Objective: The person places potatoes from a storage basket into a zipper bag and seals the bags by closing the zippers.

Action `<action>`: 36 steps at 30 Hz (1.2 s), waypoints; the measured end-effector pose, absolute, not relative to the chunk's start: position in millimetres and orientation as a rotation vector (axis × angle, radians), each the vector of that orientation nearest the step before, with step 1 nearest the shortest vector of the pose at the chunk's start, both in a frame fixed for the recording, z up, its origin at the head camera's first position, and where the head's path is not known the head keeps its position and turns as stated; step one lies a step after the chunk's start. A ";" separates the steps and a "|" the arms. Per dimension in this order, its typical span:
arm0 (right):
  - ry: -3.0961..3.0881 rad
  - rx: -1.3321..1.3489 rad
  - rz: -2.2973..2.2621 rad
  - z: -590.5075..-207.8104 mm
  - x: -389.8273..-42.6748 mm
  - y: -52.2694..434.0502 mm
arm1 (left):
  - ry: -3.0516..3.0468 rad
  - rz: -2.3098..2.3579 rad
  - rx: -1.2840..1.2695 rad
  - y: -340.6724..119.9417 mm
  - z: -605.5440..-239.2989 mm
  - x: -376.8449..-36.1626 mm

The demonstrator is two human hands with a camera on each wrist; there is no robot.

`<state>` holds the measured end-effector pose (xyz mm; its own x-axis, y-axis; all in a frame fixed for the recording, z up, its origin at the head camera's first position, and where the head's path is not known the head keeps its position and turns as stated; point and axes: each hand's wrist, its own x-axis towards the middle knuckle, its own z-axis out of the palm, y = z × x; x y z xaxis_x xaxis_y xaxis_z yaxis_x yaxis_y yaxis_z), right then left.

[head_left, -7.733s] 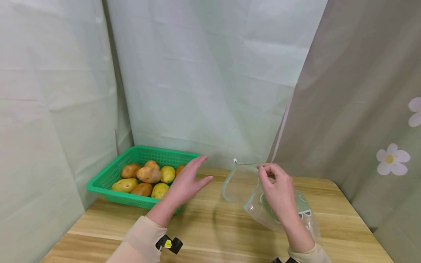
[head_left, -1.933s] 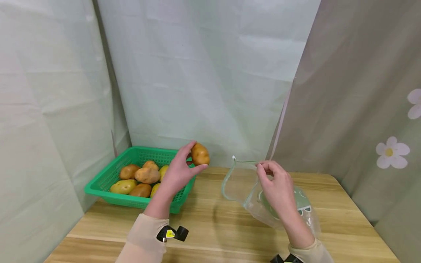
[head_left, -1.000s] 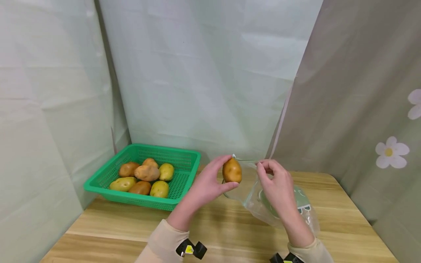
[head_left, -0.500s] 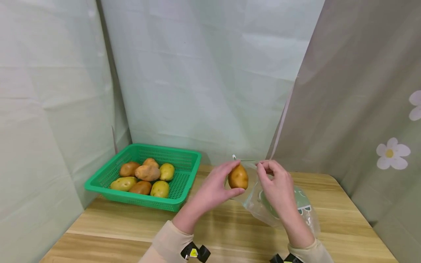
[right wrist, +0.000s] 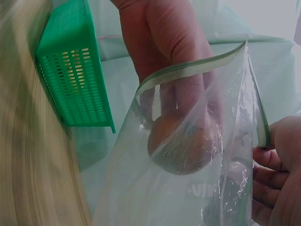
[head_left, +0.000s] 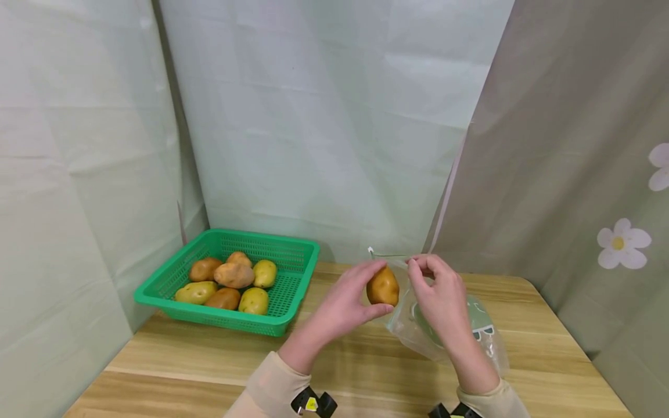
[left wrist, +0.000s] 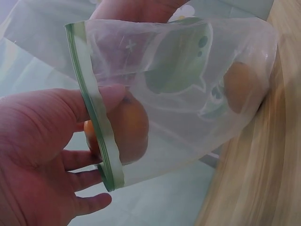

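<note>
My left hand (head_left: 345, 299) grips a brown potato (head_left: 383, 287) between thumb and fingers. In the left wrist view that potato is partly inside the mouth of a clear zip bag (left wrist: 178, 141) with a green seal strip. The right wrist view shows the left fingers reaching in past the strip, the potato (right wrist: 183, 146) behind the clear film. My right hand (head_left: 443, 302) pinches the bag's rim and holds the mouth spread. Another potato (left wrist: 240, 87) lies at the bag's bottom end, near the table. A green cartoon print covers part of the bag.
A green plastic basket (head_left: 309, 270) with several brown and yellow potatoes (head_left: 233, 274) stands at the left of the wooden table (head_left: 177, 363). Pale curtains (head_left: 324, 128) hang close behind the table. On the right, the cloth carries white flowers (head_left: 624, 244).
My left hand, first without anything beside the basket, has carried a potato rightward from there and down into the bag's mouth. The right hand has kept its pinch on the rim throughout.
</note>
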<state>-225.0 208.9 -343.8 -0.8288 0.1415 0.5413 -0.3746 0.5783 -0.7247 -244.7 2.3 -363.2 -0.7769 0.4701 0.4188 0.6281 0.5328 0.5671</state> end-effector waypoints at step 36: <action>-2.236 0.205 1.196 -341.5 -222.3 210.3 | -2.687 -1.002 -0.975 2.9 -364.6 -239.5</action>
<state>-222.3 210.3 -341.5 -0.8148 0.1350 0.5638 -0.3941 0.5843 -0.7094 -239.5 2.9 -364.6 -0.7873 0.5320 0.3118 0.6062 0.5754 0.5490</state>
